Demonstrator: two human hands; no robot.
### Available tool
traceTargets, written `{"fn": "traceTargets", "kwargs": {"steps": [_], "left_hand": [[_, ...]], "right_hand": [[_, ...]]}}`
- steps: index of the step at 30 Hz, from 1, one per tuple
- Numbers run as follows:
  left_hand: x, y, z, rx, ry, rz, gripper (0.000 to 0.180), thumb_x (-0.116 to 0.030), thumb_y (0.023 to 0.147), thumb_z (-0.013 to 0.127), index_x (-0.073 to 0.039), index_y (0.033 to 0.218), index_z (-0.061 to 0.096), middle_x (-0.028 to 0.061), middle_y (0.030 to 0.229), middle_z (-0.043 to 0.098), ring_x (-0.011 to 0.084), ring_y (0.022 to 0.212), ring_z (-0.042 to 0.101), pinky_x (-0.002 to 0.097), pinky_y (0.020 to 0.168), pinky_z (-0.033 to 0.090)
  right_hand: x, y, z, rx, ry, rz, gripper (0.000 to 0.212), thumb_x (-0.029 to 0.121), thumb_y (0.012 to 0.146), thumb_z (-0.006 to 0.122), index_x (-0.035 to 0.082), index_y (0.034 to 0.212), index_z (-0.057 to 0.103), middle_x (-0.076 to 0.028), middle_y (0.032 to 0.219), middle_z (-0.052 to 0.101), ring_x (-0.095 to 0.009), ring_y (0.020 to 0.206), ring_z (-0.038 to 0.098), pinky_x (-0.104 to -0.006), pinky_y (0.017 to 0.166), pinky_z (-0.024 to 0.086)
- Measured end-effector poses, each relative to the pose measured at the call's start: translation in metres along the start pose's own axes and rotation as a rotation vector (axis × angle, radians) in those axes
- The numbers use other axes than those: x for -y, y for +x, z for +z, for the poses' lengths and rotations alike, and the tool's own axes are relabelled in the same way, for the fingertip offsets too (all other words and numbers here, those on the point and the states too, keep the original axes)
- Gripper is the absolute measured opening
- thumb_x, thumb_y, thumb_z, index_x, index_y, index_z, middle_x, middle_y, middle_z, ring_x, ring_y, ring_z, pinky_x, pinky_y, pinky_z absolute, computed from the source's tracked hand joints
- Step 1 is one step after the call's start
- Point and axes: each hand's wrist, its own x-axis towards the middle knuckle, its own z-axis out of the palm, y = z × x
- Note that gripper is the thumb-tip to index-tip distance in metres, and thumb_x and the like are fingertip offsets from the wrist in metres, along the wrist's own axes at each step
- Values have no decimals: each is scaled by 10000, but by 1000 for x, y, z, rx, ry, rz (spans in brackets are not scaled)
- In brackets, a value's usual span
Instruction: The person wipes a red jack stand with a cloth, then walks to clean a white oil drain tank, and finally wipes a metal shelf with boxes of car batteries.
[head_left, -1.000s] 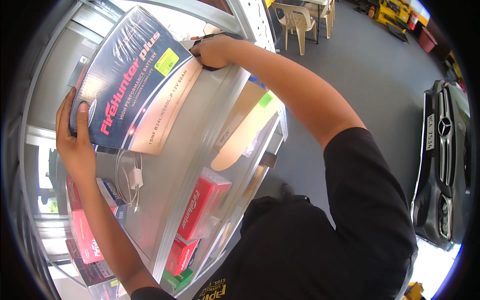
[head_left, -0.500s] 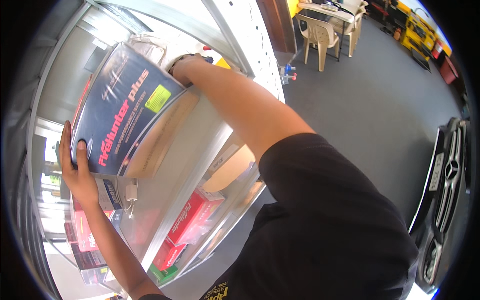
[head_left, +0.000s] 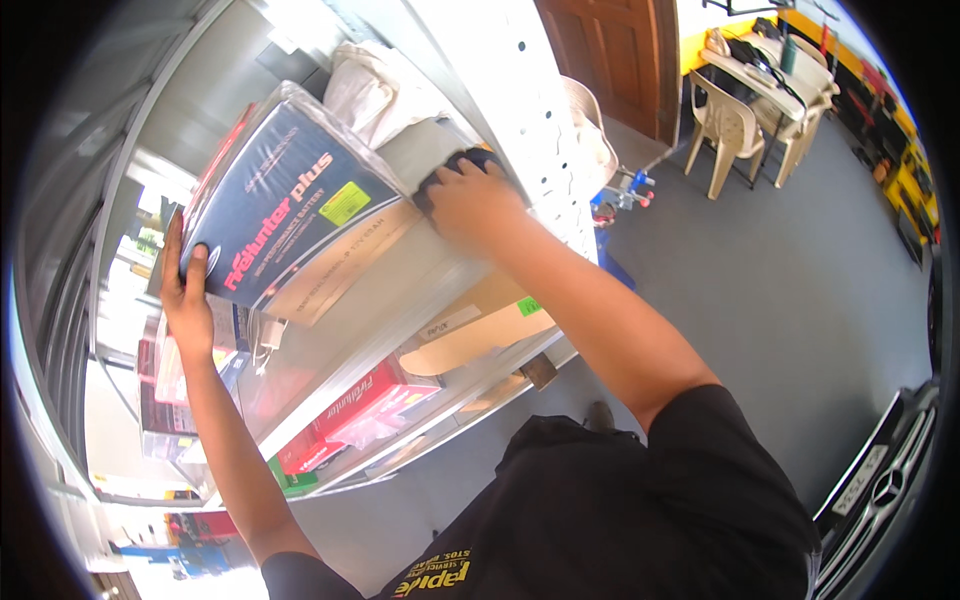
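A large dark blue battery box (head_left: pixel 300 205) in clear plastic wrap leans tilted on the upper shelf (head_left: pixel 395 265). My left hand (head_left: pixel 190 290) grips its left edge, the thumb on the front face and the fingers round the side. Right of the box, my right hand (head_left: pixel 470 205) is pressed over a dark bunched cloth (head_left: pixel 425 195) against the shelf near the perforated post (head_left: pixel 530 110). The fingers curl over the cloth and hide part of it. Behind the box lies a crumpled white bag (head_left: pixel 380 95).
The shelf below bears red boxes (head_left: pixel 365 400) and a brown cardboard piece (head_left: pixel 475 335). A white cable (head_left: pixel 267 335) hangs by the blue box. To the right are plastic chairs (head_left: pixel 725 120), a table (head_left: pixel 750 80) and a car's front grille (head_left: pixel 890 480).
My right hand has come out from behind the box to the shelf's right side, with the dark cloth now under it. My left hand stays on the box. The view has shifted.
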Motion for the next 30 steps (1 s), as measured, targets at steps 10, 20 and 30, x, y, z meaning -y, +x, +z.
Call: {"fn": "traceTargets", "kwargs": {"steps": [10,20,30], "left_hand": [[-9,-5,-3,8,-29,-58,666,-394,954,625,-44,1492,446,209,1545,414,319,1453,363,385,1188,268],[23,-100,-47,-121,-388,-220,456,-253,1002,617,26,1350,523,111,1317,584,192,1204,532,309,999,430],[48,-224,-83,63,-647,-542,169,-168,973,648,-7,925,650,-28,757,550,55,704,464,228,646,385]], "right_hand": [[-22,52,6,63,127,-156,335,173,937,477,103,1207,661,-120,1261,661,-279,1244,575,-481,1033,430],[3,-9,-46,-207,213,-85,290,229,998,505,-21,1086,623,-239,968,692,-406,946,664,-483,880,478],[168,60,-3,-1059,795,-199,227,172,905,657,9,1037,570,-167,1021,525,-325,986,510,-452,926,395]]}}
